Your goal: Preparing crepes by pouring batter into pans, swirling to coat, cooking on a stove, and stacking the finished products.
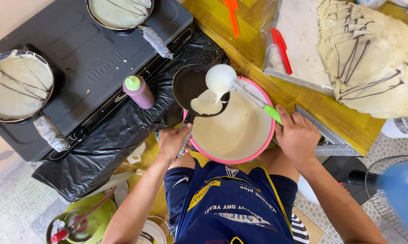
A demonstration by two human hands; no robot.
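My left hand (172, 141) grips the handle of a small black pan (188, 86) held over the rim of a pink bowl (267, 135) of pale batter. My right hand (297, 135) holds a ladle (222, 79) by its green handle. The ladle is tipped, and batter runs from it into the pan, where a pale pool spreads. The bowl rests near my knees, at the edge of a yellow wooden table (249, 40).
A black two-burner stove (91, 58) at left carries two pans of crepes with dark drizzle (16, 86) (119, 11). A purple squeeze bottle (139, 91) stands beside it. Stacked crepes (371, 58), a red spatula (281, 49) and an orange spatula (232, 16) lie on the table. A blue fan (396, 194) is at lower right, a green gas cylinder (84, 221) at lower left.
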